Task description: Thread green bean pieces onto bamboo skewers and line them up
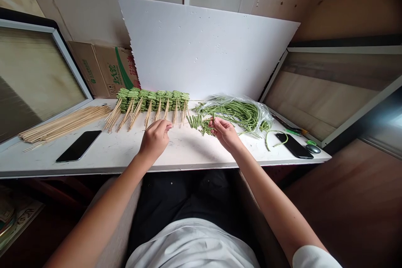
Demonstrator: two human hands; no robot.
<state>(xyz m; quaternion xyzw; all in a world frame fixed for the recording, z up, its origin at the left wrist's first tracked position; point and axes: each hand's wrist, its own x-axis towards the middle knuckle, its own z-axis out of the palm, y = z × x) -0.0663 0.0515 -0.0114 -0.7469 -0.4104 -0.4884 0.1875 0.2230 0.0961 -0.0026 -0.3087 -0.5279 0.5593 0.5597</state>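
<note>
My left hand (156, 137) is closed round the bare end of a thin wooden skewer (178, 124). Several short green bean pieces (194, 121) are threaded side by side along its far part. At the skewer's other end, my right hand (225, 133) pinches a piece of green bean (213, 116) between thumb and fingers. Below and behind the right fingertips, more cut bean pieces (205, 129) lie on the white table (188, 153). Filled bean skewers (150, 99) are stacked behind my left hand, their bare sticks pointing towards me.
Loose bare skewers (65, 122) and a phone (79, 146) lie at left. Long beans (240, 112) spill from a clear plastic bag (265, 116) at right, near a second phone (294, 145). A white foam board (207, 46) and a cardboard box (102, 67) stand behind.
</note>
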